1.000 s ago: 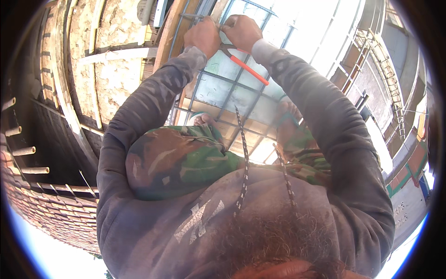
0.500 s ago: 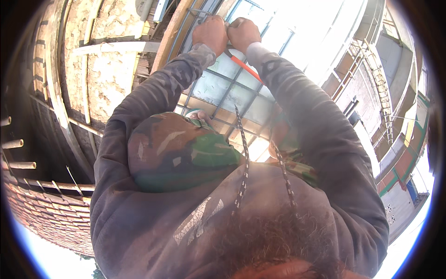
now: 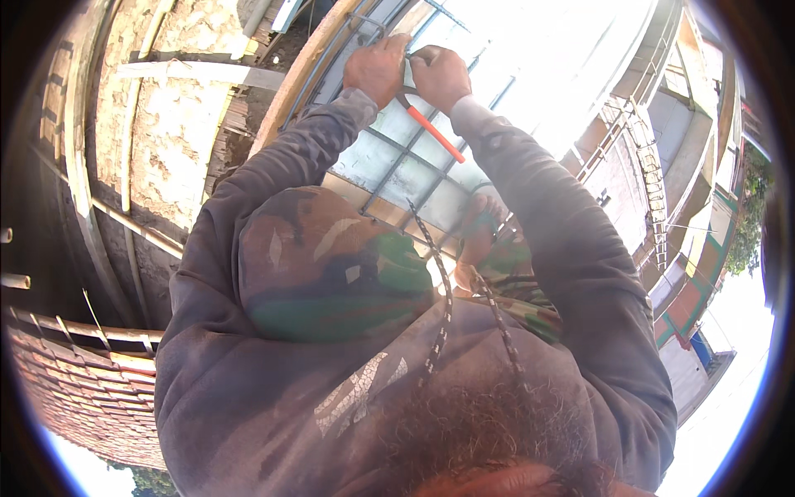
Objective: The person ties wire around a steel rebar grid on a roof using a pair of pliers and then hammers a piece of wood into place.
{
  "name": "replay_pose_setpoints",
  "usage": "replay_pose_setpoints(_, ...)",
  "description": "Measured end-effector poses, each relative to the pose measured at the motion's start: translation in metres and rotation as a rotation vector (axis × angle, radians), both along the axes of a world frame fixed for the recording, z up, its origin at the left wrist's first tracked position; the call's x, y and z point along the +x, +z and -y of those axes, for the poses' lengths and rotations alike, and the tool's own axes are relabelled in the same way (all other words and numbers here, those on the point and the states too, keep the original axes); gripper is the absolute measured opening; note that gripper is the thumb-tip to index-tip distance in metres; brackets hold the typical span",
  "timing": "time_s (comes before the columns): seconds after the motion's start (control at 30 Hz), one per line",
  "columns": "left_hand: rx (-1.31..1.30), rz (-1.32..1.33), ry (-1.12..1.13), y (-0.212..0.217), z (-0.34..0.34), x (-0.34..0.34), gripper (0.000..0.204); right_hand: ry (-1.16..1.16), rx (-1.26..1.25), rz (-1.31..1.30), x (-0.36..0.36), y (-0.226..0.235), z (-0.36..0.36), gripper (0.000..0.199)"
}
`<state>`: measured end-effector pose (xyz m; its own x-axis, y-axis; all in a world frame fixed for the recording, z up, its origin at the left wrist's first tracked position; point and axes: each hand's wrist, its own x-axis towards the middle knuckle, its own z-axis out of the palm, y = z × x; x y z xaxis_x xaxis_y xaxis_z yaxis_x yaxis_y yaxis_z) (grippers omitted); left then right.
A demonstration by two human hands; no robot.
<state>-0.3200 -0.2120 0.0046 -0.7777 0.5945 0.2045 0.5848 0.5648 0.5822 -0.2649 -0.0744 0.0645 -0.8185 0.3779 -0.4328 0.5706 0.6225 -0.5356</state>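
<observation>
Both my hands are together over a grid of steel reinforcing bars (image 3: 403, 157), at the far end of my reach. My left hand (image 3: 377, 70) is closed, its fingertips meeting those of my right hand. The fingers of my right hand (image 3: 441, 77) are curled in a pinch. What the fingertips hold is too small or hidden to make out. An orange-handled hand tool (image 3: 432, 128) slants down between my wrists. Its dark curved end reaches up between the hands, and I cannot tell which hand bears it.
A wooden board edge (image 3: 302, 70) runs along the grid's left side, with timber poles (image 3: 199, 74) beyond and lower down. Tiled roofing (image 3: 91, 381) lies at the lower left. A ladder (image 3: 654, 190) stands to the right. My bent knee (image 3: 331, 265) and foot (image 3: 489, 207) are near the bars.
My hands have shifted slightly, the right one lower and to the right. More of the orange handle shows, a little lower. My head view has turned slightly, and my right foot is more visible.
</observation>
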Motion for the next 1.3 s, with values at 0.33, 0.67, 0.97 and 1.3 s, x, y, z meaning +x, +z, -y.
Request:
replay_pose_setpoints(0.33,-0.014,0.081,0.065,0.004,-0.005,-0.002,0.040,0.537,0.043,-0.277,-0.041,-0.012,-0.047,0.023)
replay_pose_setpoints(0.67,0.014,0.043,0.057,-0.006,0.003,-0.002,0.033,0.636,0.459,0.338,-0.064,0.019,-0.017,0.038)
replay_pose_setpoints(0.97,0.033,-0.005,0.009,0.003,0.009,0.003,0.027,0.094,0.460,-0.362,0.036,0.050,-0.025,0.021)
replay_pose_setpoints(1.3,0.326,0.121,0.128,0.012,0.014,0.041,0.029,0.478,0.509,-0.006,0.124,0.015,0.007,0.061)
